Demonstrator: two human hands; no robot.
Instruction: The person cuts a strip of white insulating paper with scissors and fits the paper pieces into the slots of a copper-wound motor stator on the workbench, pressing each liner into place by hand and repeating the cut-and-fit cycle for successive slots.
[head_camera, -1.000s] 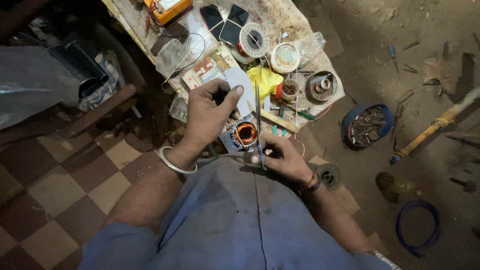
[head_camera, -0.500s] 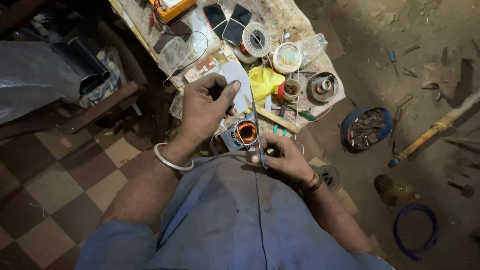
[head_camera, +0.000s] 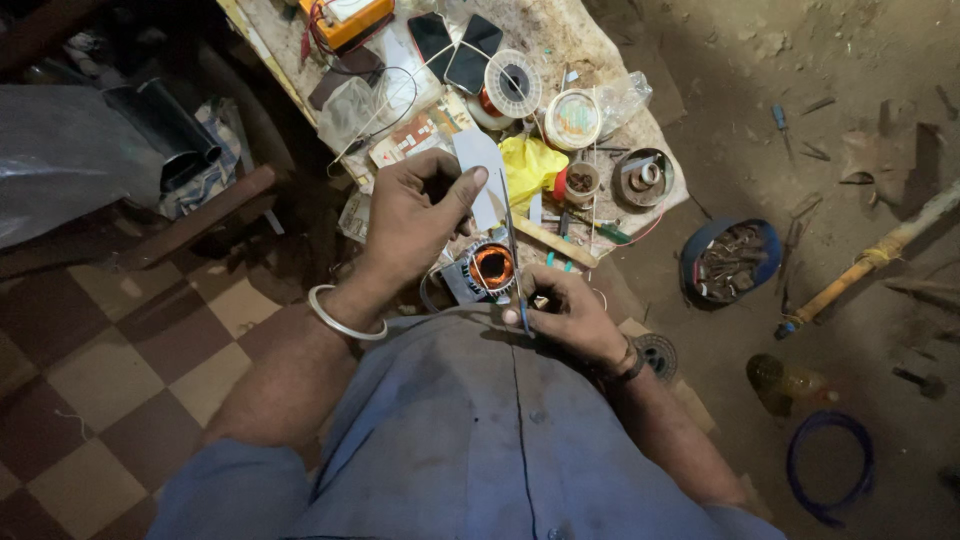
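Two hands cut a white paper strip above a motor stator.

At frame centre, the left hand (head_camera: 415, 215) pinches a white paper strip (head_camera: 480, 172) between thumb and fingers, while the right hand (head_camera: 565, 312) is closed around scissors (head_camera: 512, 250) whose blades reach up beside the strip. The copper-wound stator (head_camera: 485, 270) sits just below, between both hands. A yellow cloth (head_camera: 527, 165) lies on the cluttered table (head_camera: 560, 40) above.
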